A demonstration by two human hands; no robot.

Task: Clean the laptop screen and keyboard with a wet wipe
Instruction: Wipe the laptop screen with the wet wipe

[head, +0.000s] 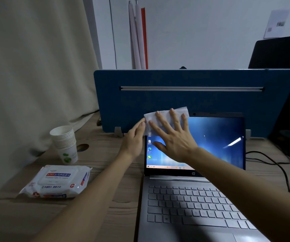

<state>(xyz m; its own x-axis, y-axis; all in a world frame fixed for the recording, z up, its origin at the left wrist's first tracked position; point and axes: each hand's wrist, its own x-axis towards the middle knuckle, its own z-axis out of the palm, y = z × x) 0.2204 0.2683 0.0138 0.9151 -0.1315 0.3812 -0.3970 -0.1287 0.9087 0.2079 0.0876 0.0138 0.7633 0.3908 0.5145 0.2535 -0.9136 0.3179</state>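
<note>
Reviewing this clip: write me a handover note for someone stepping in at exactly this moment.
Right hand: flat, fingers spread, pressing the wipe on the screen's top-left corner.
Left hand: steadying the lid's left edge, fingertips at the wipe.
Laptop open and powered on; wipe pack shut, left of it.
Done: wipe out, screen wiping begun.
Left: rest of screen, then keyboard.

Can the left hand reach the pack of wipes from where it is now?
Probably yes. The left hand rests at the screen's left edge, and the pack of wipes lies on the desk below it, with nothing between them.
</note>
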